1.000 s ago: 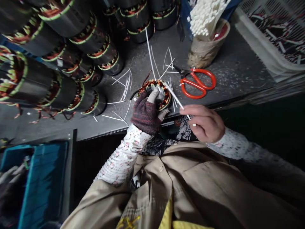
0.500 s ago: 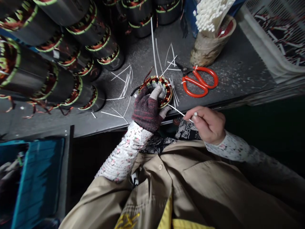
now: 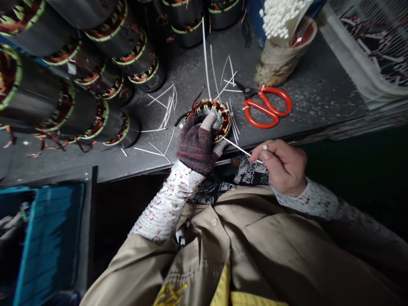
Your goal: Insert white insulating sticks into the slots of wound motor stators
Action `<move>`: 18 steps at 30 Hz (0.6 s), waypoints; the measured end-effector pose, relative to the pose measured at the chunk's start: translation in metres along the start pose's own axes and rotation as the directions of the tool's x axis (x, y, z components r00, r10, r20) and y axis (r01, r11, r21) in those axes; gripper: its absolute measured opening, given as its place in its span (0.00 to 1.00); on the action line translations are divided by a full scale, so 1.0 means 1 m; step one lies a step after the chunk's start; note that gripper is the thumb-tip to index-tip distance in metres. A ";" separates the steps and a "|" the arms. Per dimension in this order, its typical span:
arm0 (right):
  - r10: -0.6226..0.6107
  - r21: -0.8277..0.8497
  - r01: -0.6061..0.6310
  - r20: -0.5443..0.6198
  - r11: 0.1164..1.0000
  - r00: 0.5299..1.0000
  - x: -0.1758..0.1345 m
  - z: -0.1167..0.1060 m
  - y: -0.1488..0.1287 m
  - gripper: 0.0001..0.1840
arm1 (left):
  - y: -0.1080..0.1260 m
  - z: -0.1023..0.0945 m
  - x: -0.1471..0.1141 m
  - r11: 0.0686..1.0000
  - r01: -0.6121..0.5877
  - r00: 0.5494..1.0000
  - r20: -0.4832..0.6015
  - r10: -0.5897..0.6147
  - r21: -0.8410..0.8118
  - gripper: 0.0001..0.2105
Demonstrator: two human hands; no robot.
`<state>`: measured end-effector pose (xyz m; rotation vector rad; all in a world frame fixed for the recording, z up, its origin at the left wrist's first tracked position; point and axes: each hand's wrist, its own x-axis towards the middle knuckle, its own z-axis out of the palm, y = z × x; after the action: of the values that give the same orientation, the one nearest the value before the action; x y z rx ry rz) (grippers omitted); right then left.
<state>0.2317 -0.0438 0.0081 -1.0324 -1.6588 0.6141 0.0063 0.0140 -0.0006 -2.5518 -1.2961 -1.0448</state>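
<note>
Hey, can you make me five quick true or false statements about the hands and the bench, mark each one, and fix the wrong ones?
1. The gloved left hand grips the copper-wound ring. True.
2. The right hand is gloved too. False: it is bare.
3. A white tie runs between the ring and the right hand. True.
4. The scissors have blue handles. False: their handles are orange-red.
5. The rough cup holds nothing. False: a bunch of white ties stands in it.

Glossy copper-wire ring (image 3: 227, 122), smooth plastic-looking tie (image 3: 237, 147), fuzzy knit glove (image 3: 195, 148), gritty matt desk (image 3: 188, 70), smooth metal cylinders (image 3: 36, 87) toward its left edge, glossy plastic scissor handles (image 3: 267, 104)
</note>
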 end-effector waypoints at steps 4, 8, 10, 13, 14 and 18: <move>-0.009 -0.036 0.008 -0.009 0.999 1.000 0.000 0.000 -0.002 0.12 | -0.001 0.000 -0.001 0.997 0.068 0.995 0.070 -0.067 -0.019 0.31; 0.011 -0.046 -0.011 -0.010 0.999 1.000 0.001 0.000 -0.004 0.13 | -0.001 -0.002 -0.001 0.997 0.065 0.995 0.082 -0.062 -0.035 0.32; 0.021 -0.037 -0.021 -0.018 0.999 1.000 0.003 0.002 -0.005 0.13 | -0.001 -0.001 -0.001 0.999 0.037 0.998 0.056 -0.035 -0.029 0.32; 0.014 0.014 -0.014 -0.050 1.000 0.999 0.009 0.012 -0.001 0.13 | -0.001 0.000 -0.001 0.999 0.027 0.998 0.059 -0.024 -0.043 0.33; 0.010 0.031 -0.009 -0.060 0.999 0.998 0.011 0.018 0.002 0.13 | -0.001 0.001 -0.002 0.999 0.027 0.998 0.064 -0.024 -0.046 0.33; 0.029 0.119 -0.020 -0.075 0.993 0.997 0.020 0.041 0.015 0.15 | -0.004 0.002 -0.004 0.999 0.028 0.999 0.029 -0.027 -0.041 0.33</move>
<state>0.1963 -0.0152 -0.0069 -0.9798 -1.5264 0.6725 0.0033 0.0147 -0.0053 -2.5952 -1.3343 -1.0544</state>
